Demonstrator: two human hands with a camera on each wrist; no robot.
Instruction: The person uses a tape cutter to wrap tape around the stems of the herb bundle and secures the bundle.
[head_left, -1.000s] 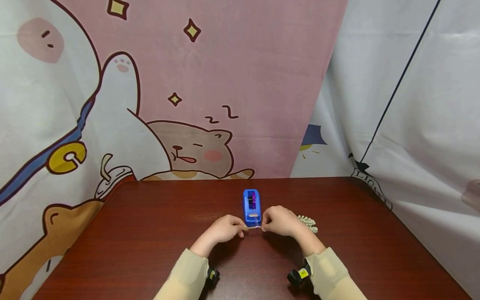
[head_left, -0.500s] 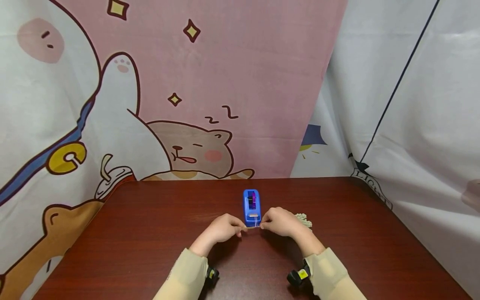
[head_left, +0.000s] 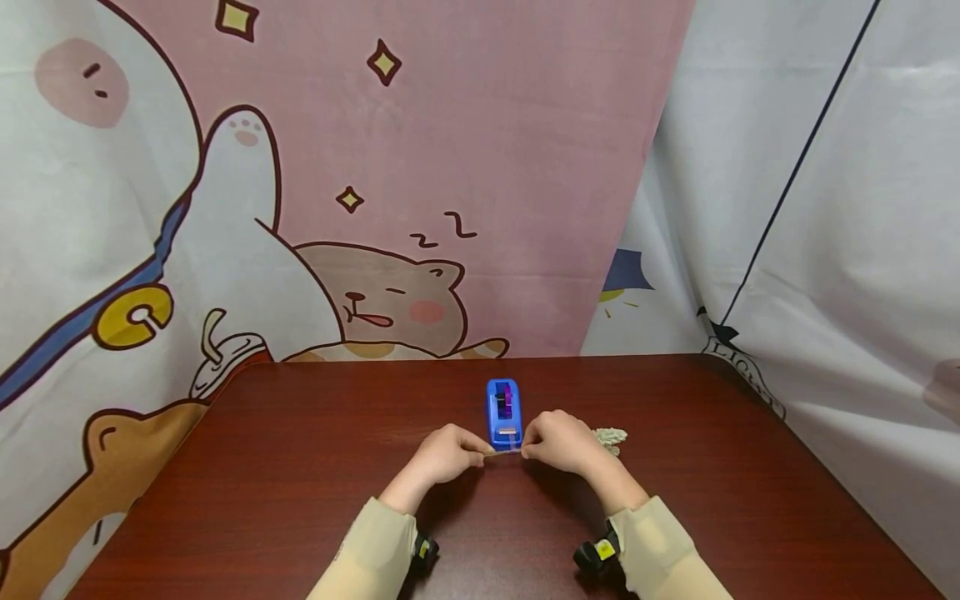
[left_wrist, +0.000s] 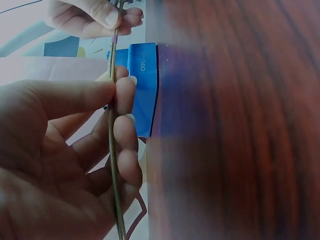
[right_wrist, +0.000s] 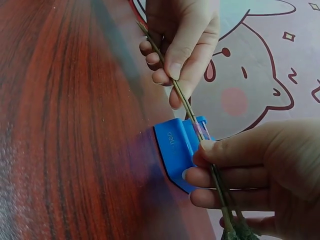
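Note:
Between both hands stretches a small bunch of thin greenish-brown plant stems [right_wrist: 184,101]. My left hand [head_left: 444,455] pinches their bare end between thumb and fingers. Near the other end my right hand [head_left: 561,442] pinches the stems, and pale green flower heads or leaves [head_left: 611,437] stick out beyond it. A shiny pinkish piece of tape [right_wrist: 198,129] lies against the stems between the hands; whether it goes all the way round cannot be seen. Just behind the stems stands a blue tape dispenser [head_left: 493,421] with a purple roll, its strip reaching toward the stems.
The dark red-brown wooden table [head_left: 300,500] extends on both sides of the hands. A pink and white cartoon curtain [head_left: 510,167] hangs behind its far edge, with a white cloth [head_left: 840,250] at the right.
The hands stay at the dispenser and shift only slightly. The flower heads by the right hand dip left, then swing back right and change their tilt. The dispenser stays still.

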